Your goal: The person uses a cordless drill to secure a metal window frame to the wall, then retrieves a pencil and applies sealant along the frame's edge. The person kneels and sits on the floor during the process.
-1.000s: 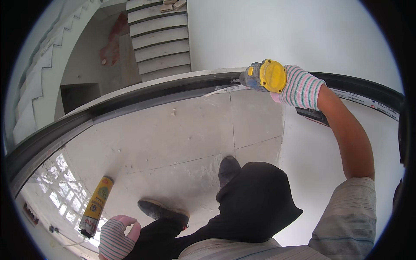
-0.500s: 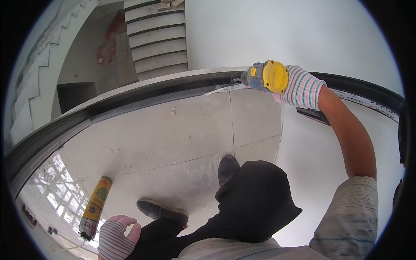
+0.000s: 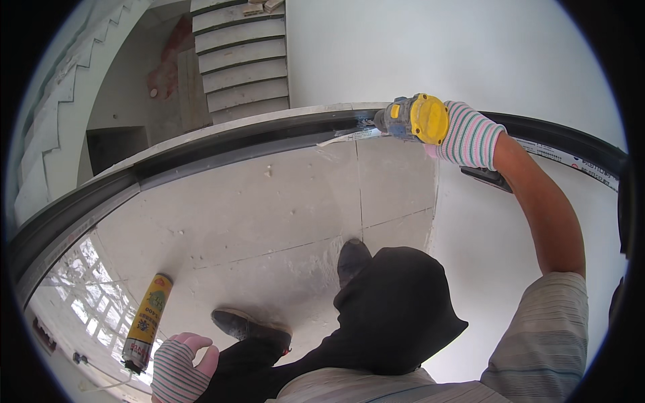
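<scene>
My right hand (image 3: 468,134), in a striped knit glove, is closed round the handle of a yellow and grey cordless drill (image 3: 428,119). The drill's nose points left along a black curved rail (image 3: 269,138), just over it. A bright patch lights the rail at the tip; any bit is too small to make out. A torn strip of white film (image 3: 349,137) hangs along the rail there. Low on the left, my left hand (image 3: 181,368), gloved alike, has loosely bent fingers with the thumb apart and nothing visible in them. Beside it stands a yellow foam can (image 3: 148,319).
Past the rail, a staircase (image 3: 245,74) drops away, with another flight (image 3: 64,107) at far left. Pale floor tiles (image 3: 269,208) with small debris lie beneath me, under my shoes (image 3: 245,325). A white wall (image 3: 443,47) rises on the right.
A brighter, bluish light falls on the rail at the drill's nose now. Both hands and the drill stay nearly in place.
</scene>
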`<state>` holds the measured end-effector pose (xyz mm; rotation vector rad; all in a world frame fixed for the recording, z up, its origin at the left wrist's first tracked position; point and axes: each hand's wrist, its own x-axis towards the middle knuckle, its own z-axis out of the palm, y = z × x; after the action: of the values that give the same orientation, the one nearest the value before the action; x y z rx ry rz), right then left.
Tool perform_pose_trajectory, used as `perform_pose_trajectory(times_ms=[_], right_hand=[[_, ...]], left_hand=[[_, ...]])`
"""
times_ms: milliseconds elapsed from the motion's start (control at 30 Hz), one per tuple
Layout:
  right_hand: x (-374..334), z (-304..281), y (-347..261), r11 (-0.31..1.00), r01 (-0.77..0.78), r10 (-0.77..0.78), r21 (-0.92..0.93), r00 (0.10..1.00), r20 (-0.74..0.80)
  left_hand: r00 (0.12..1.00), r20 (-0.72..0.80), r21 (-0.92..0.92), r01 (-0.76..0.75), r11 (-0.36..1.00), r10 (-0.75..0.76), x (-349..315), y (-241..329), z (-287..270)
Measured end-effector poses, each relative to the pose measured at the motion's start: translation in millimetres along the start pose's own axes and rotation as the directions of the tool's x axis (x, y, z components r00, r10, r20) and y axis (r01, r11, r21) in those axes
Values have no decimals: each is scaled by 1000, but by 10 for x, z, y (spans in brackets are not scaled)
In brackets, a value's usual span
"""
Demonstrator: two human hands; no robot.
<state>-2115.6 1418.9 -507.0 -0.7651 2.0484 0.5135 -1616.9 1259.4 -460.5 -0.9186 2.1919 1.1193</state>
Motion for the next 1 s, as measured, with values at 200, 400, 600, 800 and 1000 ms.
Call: perform_pose_trajectory(times_ms=[200,400,600,800,1000], right_hand=[[12,-8,-22,999,18,-18,-50,1000,2],[33,12,51,1000,12,-12,17,1000,-14],[90,41,149,996,77,-75,42,997,-35],[50,-41,49,999,32,-32,44,999,-16],[83,6,131,997,63,-62,48,997,-36]], left_hand=[[1000,-13,8,-13,1000,13,2,-1,-2],[1000,-15,15,-16,1000,16,-5,-11,0],[1000,-11,15,-10,1000,10,-11,5,0],[1000,-16,26,-13,1000,13,-35,10,9],[1000,-7,30,-23,999,23,-27,-2,9]])
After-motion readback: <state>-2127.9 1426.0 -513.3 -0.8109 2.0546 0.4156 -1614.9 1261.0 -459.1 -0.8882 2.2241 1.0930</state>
